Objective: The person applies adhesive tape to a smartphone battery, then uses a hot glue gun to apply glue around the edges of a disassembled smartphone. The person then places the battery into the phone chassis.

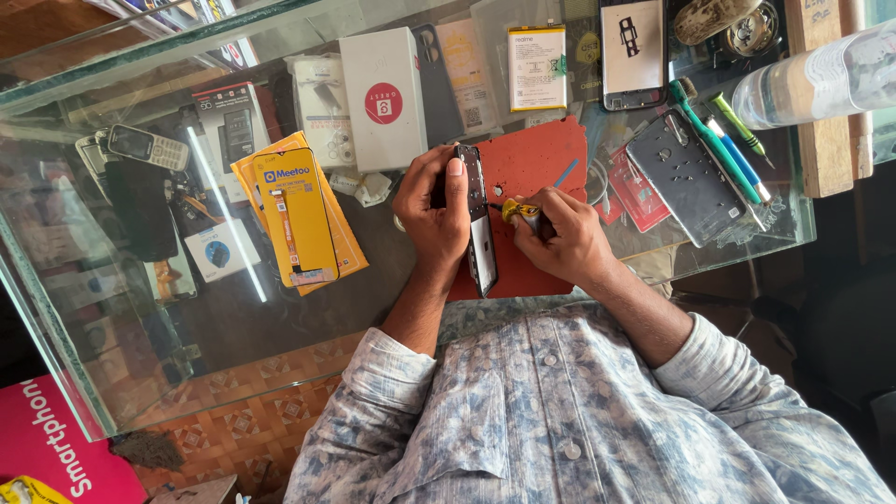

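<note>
Covering the clear glass tabletop [280,317], clutter crowds the far edge; near-left glass lies bare. Left hand [434,210] clamped on opened black phone [478,219] w/ right hand [565,238] pinching yellow-handled screwdriver [516,211], over red work mat [537,173].

Two bare hands work at a glass counter: a left hand [434,210] gripping one opened black smartphone [478,219] and a right hand [565,238] pinching one yellow-handled screwdriver [519,211], over one red work mat [537,173]. Around them lie one white cardboard box with a red circle [383,98], one flat yellow-orange screen package [299,215], one white rectangular phone battery [537,67] and one grey metal phone back cover [686,177]. Also counted are three slim tools, one teal toothbrush [714,140], one blue-handled tool [737,161] and one green-handled tool [737,121], plus one small grey keypad phone [147,147] and one clear plastic bottle [821,84].
</note>
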